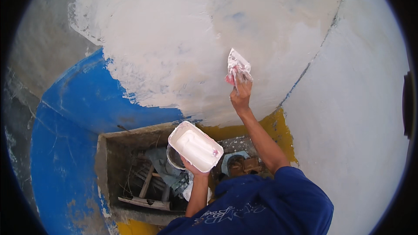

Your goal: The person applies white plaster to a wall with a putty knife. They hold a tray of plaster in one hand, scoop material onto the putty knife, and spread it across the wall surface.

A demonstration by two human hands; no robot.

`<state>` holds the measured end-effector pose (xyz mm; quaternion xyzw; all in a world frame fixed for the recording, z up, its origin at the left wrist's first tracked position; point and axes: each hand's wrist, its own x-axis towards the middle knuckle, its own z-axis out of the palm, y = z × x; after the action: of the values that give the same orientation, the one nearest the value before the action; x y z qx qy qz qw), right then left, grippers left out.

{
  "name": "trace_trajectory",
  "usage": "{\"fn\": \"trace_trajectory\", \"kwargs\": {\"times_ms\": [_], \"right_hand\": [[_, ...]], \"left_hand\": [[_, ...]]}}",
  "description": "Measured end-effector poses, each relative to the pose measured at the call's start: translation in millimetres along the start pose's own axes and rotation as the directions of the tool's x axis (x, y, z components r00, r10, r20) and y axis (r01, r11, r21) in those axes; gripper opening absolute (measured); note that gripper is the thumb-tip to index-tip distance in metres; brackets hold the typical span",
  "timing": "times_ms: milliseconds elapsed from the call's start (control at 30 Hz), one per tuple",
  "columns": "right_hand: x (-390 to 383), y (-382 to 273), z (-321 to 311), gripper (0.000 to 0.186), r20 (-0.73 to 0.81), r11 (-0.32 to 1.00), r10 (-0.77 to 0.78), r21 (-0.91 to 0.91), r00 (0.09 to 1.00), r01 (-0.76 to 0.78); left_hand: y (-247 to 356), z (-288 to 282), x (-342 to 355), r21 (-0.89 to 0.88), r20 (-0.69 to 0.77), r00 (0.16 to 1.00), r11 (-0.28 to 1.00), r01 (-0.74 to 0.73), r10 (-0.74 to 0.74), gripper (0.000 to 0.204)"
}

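My right hand (241, 93) grips a putty knife (237, 63) coated in white filler, with some pink showing, held at the wall (152, 39) where pale filler covers a broad patch. My left hand (196, 168) holds a rectangular plastic tub (191, 141) with white paste inside and a pinkish smear in one corner; most of that hand's fingers are hidden beneath it.
Blue paint (65, 139) covers the wall at left, yellow (281, 135) lower right, white (348, 104) on the right. Below me, a rough concrete trough (101, 161) holds wood scraps (148, 182), grey cloth and a bucket (173, 159). Grey concrete (39, 43) lies upper left.
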<state>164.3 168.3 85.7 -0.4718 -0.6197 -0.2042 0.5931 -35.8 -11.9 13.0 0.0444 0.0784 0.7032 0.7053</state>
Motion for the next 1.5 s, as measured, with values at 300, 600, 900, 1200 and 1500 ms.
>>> {"fn": "trace_trajectory", "kwargs": {"times_ms": [300,600,900,1200,1500], "right_hand": [[46.9,7.4,-36.4,0.056,-0.177,0.993,0.057,0.115,0.983,-0.037],[-2.3,-25.5,1.3,0.063,0.216,0.983,-0.181,0.078,0.960,0.168],[49.0,-29.0,10.2,0.058,-0.084,0.989,-0.118,0.078,0.990,0.124],[-8.7,-42.6,13.0,0.058,0.046,0.970,-0.116,0.220,0.992,0.104],[33.3,-32.3,19.2,0.060,-0.241,0.978,0.207,0.067,0.948,-0.197]], "left_hand": [[0.1,-4.3,1.7,0.017,-0.023,0.999,1.000,-0.026,0.026,0.069],[-4.6,2.5,1.9,-0.013,-0.014,1.000,1.000,0.006,-0.006,0.070],[1.4,-1.3,3.1,0.008,-0.016,1.000,1.000,-0.014,0.014,0.070],[14.3,3.7,-0.2,0.032,0.079,0.997,0.999,-0.030,0.027,0.073],[21.8,1.2,-9.0,0.046,0.107,0.992,0.996,-0.070,0.065,0.076]]}}
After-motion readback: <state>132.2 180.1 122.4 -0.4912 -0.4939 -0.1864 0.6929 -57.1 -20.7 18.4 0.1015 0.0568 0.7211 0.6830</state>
